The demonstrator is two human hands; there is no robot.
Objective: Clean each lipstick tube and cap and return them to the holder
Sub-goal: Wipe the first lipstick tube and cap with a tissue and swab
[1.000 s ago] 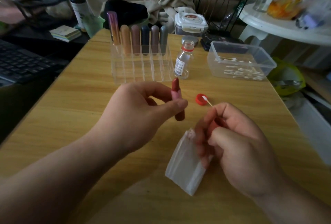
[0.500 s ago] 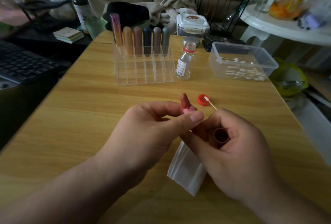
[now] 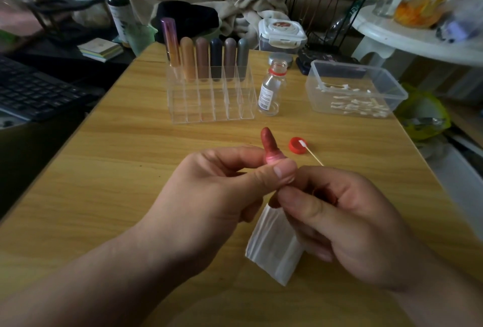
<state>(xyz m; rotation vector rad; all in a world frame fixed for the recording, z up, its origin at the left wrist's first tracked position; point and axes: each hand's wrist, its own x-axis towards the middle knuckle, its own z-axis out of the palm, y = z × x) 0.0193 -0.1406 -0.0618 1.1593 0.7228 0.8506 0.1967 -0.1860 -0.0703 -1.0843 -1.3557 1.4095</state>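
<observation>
Left hand [image 3: 209, 196] pinches lipstick [image 3: 268, 146]; right hand [image 3: 352, 222] grips cap [image 3: 325, 194].

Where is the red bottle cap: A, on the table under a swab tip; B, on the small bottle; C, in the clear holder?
A: the red cap lies on the table with a cotton swab tip resting in it, while the small bottle stands uncapped.

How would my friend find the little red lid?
Start at the wooden table and find the clear lipstick holder. A small glass bottle stands beside it, and the red lid lies in front of that. It's the only flat red disc, with a cotton swab tip on it.
</observation>
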